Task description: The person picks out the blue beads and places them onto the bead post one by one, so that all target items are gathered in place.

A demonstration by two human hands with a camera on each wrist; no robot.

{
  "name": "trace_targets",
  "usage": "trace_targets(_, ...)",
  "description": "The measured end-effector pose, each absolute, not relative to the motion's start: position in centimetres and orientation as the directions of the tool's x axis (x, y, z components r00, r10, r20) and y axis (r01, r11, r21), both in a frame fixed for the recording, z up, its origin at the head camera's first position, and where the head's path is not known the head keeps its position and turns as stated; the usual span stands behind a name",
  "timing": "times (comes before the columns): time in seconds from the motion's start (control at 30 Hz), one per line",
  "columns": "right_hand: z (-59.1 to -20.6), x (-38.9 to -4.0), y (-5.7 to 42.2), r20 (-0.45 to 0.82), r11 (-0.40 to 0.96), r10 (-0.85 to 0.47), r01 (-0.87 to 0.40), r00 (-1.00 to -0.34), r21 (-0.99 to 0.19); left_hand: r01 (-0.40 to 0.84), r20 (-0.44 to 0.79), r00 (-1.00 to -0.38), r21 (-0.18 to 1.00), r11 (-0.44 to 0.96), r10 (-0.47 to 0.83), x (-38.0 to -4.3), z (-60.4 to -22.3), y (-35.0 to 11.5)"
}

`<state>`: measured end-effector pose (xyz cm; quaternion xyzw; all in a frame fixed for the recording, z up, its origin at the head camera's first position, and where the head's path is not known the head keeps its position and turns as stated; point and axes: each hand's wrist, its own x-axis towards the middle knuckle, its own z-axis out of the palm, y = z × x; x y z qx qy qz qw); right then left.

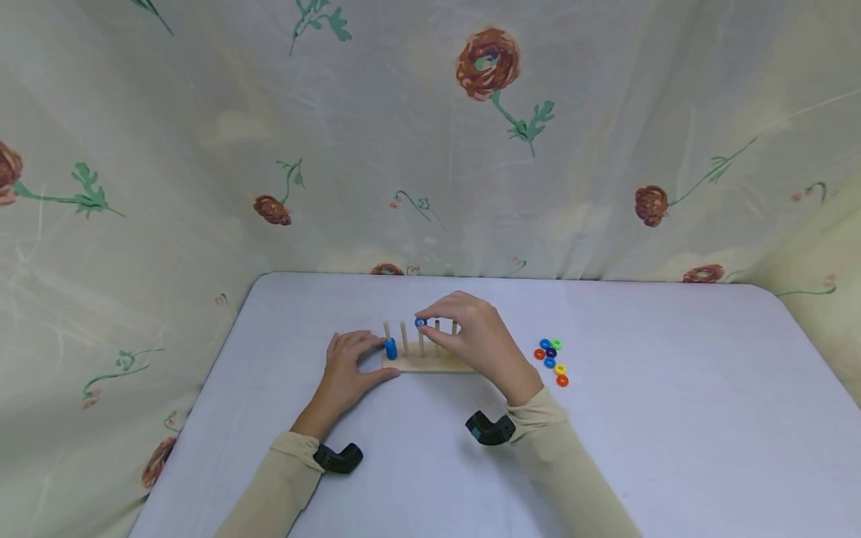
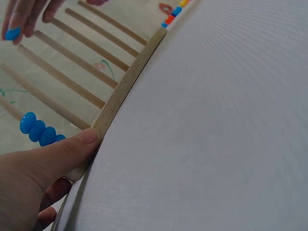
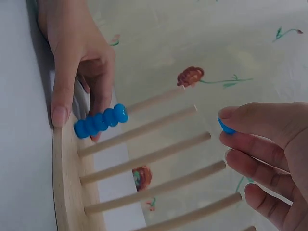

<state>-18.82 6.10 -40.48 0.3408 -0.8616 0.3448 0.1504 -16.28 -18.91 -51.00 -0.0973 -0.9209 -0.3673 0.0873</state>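
Observation:
A wooden peg stand (image 1: 430,365) with a row of upright pegs stands on the table. Its left end is held by my left hand (image 1: 348,366), thumb on the front edge and fingers round behind. Several blue rings (image 3: 101,121) are stacked on the leftmost peg, beside that hand. My right hand (image 1: 474,336) pinches one more blue ring (image 3: 224,126) between thumb and index finger. In the head view this ring overlaps the top of the third peg from the left; the right wrist view shows it apart from the peg tips. The right hand partly hides the stand's right end.
To the right of the stand lies a loose group of small rings, among them an orange ring (image 1: 562,381), a yellow ring (image 1: 560,370), a green ring (image 1: 557,344) and a dark blue ring (image 1: 551,353). A flowered curtain (image 1: 403,134) hangs behind the white table (image 1: 673,418).

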Motion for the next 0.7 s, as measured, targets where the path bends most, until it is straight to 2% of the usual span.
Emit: trace_targets(0.7, -41.0, -19.4, 2.0, 0.499, 0.524, -0.514, -0.716, -0.698, -0.462, 0.245, 0.233, -0.965, 0.657, 0.713, 0.117, -16.3, -51.0, -18.9)
